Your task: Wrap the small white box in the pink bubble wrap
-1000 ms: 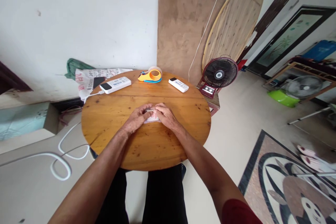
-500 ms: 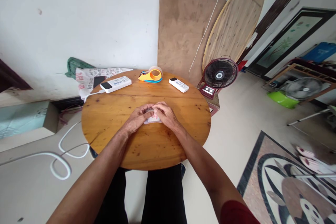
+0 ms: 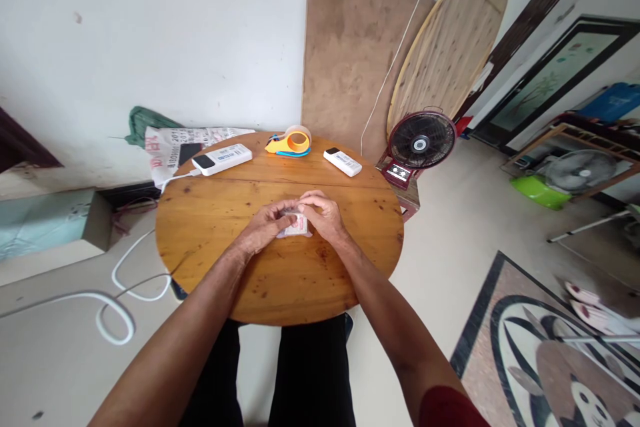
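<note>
On the round wooden table (image 3: 295, 293) lies a small flat packet (image 3: 299, 225), clear plastic at its edges with white and reddish print. My left hand (image 3: 267, 223) is closed on its left side, thumb pressed on top. At the packet's far edge, my right hand (image 3: 323, 215) has its thumb and fingertips pinched together, touching the packet near the left fingertips. The fingers cover the packet's far part, and what exactly the right fingertips pinch is too small to see.
Toward the back stand an orange tape dispenser (image 3: 289, 141), a white power bank (image 3: 223, 159) with a cable at the left, and a smaller white device (image 3: 343, 162) at the right. A dark red fan (image 3: 421, 142) is beyond the table's right edge.
My right hand has shifted slightly right and its thumb has drawn back, uncovering more of the packet's printed face. My left hand stays on the packet.
</note>
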Demonstrator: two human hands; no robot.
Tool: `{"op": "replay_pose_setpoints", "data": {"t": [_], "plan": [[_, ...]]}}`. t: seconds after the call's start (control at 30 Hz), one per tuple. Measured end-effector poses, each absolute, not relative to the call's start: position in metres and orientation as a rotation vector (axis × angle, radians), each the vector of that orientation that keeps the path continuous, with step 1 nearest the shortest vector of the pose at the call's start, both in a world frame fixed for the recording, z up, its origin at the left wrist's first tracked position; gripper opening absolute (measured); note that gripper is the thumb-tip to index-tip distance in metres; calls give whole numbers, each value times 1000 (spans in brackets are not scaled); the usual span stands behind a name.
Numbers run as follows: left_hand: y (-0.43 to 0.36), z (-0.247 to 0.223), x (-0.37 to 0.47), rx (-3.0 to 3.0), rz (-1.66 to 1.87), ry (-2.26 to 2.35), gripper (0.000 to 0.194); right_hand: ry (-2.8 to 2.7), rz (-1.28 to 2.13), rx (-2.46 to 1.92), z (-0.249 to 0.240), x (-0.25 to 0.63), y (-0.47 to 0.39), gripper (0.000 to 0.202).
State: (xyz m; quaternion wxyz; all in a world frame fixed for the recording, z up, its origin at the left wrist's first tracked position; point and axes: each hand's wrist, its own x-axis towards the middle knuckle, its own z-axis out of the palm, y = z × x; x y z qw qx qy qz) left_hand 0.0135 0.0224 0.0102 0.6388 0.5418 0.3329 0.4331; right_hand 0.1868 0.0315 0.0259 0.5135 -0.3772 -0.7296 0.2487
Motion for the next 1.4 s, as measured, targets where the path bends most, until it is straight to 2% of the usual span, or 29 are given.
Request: {"op": "replay_pose_setpoints", "data": {"t": [0.43, 0.67, 1.1, 1.4], "plan": [[21, 14, 15, 1231, 931, 886, 51, -1855, 550, -943, 28, 185, 29, 11], [19, 18, 14, 1236, 953, 899, 44, -1962, 445, -853, 32, 185, 27, 14], [19, 22, 12, 1325, 950, 968, 38, -2086, 307, -960, 36, 189, 24, 15], [18, 32, 10, 1195, 925, 946, 44, -2119, 327, -927, 36, 189, 24, 17]]}}
